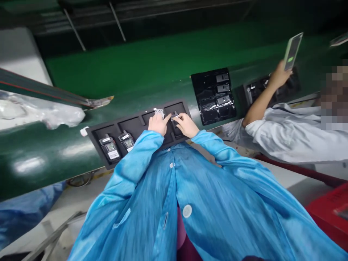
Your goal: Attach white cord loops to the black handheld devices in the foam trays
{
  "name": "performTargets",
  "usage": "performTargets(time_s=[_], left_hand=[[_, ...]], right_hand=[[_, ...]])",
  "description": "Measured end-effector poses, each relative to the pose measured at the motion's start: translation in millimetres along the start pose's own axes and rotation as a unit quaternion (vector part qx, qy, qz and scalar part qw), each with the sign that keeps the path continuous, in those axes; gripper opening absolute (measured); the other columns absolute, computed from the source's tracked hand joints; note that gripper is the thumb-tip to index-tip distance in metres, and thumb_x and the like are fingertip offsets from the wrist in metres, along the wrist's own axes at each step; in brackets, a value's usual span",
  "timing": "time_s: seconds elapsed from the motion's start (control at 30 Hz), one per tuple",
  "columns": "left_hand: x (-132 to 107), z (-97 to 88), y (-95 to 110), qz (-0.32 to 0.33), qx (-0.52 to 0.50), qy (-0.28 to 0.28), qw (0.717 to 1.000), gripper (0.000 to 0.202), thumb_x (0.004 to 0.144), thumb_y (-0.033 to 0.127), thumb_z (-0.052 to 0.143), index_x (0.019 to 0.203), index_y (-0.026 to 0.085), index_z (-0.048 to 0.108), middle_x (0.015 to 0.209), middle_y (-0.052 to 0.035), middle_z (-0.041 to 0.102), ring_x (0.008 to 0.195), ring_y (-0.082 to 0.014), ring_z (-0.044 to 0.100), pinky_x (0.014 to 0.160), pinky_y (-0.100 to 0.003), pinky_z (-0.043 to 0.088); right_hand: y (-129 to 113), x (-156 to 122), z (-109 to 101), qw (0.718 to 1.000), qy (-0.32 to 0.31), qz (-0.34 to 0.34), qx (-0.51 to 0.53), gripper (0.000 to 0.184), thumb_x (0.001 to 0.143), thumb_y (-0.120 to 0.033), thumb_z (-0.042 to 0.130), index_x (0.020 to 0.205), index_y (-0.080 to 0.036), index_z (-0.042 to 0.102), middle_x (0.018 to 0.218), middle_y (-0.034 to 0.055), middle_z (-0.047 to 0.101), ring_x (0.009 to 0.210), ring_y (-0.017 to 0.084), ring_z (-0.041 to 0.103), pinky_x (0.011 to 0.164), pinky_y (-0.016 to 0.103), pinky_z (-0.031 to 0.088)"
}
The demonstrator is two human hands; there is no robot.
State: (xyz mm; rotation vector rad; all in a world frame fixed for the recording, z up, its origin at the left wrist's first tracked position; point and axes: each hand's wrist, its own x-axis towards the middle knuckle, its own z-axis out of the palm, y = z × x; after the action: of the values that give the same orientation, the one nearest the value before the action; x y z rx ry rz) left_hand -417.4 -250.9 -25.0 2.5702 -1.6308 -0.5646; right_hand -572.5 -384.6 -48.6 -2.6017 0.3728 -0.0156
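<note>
A long black tray with compartments lies on the green work surface in front of me. Two handheld two-way radios, one at the left end and another beside it, rest in its left part. My left hand is over the middle of the tray, index finger stretched to the right, other fingers curled. Crinkled white material shows at its far side. My right hand pinches at a small dark item over the right compartment. What exactly the fingers hold is too small to tell.
To the right lies a glossy black tray with several dark devices. Farther right, a co-worker's hand holds up a phone-like device over another tray. Clear plastic lies at left under a slanting rail. A red container stands lower right.
</note>
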Motion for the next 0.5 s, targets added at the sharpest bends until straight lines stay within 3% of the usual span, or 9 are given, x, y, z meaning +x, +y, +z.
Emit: performTargets(time_s=[0.23,0.5], left_hand=[[-3.2,-1.3,5.5,-0.001,0.050,-0.014,0.999,0.056,0.095,0.021,0.034,0.148,0.035,0.039,0.112,-0.0174,0.056,0.103,-0.0330,0.053,0.084,-0.043,0.038],[-10.5,0.0,6.2,0.008,-0.004,-0.026,1.000,0.056,0.096,0.018,0.031,0.149,0.033,0.038,0.134,-0.0182,0.050,0.117,-0.0325,0.049,0.092,-0.045,0.036]], right_hand=[[0.4,-6.4,5.5,0.997,-0.010,-0.005,-0.076,0.050,0.094,-0.027,0.047,0.144,-0.023,0.048,0.131,0.0139,0.046,0.116,0.028,0.042,0.101,0.043,0.039],[4.1,-8.5,12.3,0.996,-0.030,-0.010,-0.084,0.043,0.093,-0.027,0.048,0.135,-0.021,0.057,0.127,0.0150,0.053,0.116,0.030,0.045,0.098,0.046,0.039]])
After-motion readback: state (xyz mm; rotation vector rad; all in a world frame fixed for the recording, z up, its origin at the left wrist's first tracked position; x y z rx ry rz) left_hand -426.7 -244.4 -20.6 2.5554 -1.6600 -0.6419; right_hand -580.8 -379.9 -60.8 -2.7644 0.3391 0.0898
